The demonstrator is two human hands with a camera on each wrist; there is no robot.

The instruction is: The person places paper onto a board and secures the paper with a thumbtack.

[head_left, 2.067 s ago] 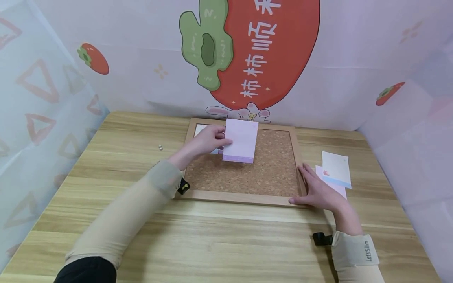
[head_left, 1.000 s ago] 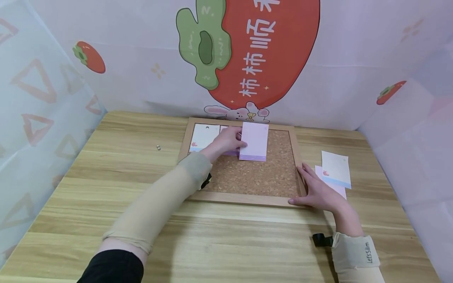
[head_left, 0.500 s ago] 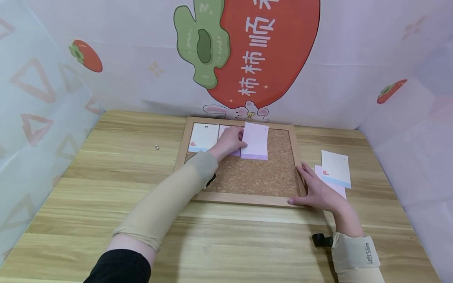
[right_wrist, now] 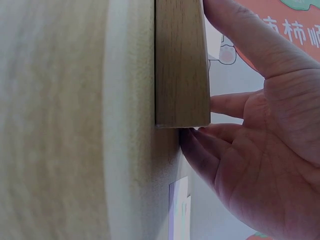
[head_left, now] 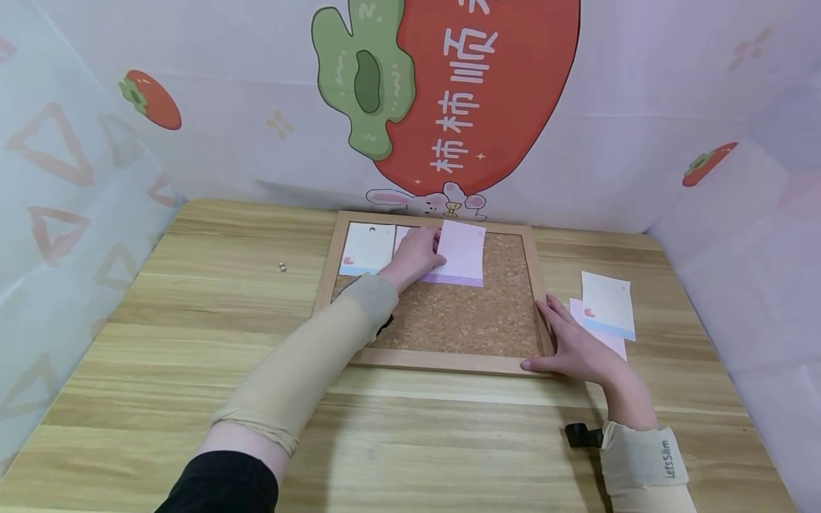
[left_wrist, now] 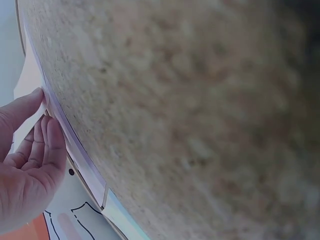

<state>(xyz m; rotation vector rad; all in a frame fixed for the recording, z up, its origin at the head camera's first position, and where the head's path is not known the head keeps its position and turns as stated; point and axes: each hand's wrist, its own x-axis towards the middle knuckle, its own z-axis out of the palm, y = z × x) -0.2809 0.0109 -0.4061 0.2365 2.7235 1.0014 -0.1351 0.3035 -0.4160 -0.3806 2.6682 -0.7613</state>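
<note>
My left hand (head_left: 417,254) pinches a pale purple note card (head_left: 463,251) by its left edge, thumb on top, as the left wrist view also shows. The card lies over the upper middle of a wood-framed cork board (head_left: 474,320). A white card with a blue strip (head_left: 368,246) sits at the board's upper left, a small pin near its top. Beside it is another purple card (head_left: 401,234), mostly hidden behind my left hand. My right hand (head_left: 580,347) holds the board's near right corner, thumb at the front edge and fingers along the right side.
Right of the board, a white card (head_left: 608,306) partly covers a purple card (head_left: 616,343) on the wooden table (head_left: 436,434). Small shiny pins (head_left: 282,267) lie left of the board. A printed backdrop (head_left: 256,142) rises behind the table.
My left hand has carried the purple card rightward and lowered it close over the board, beside the other purple card. My right hand has stayed at the board's corner.
</note>
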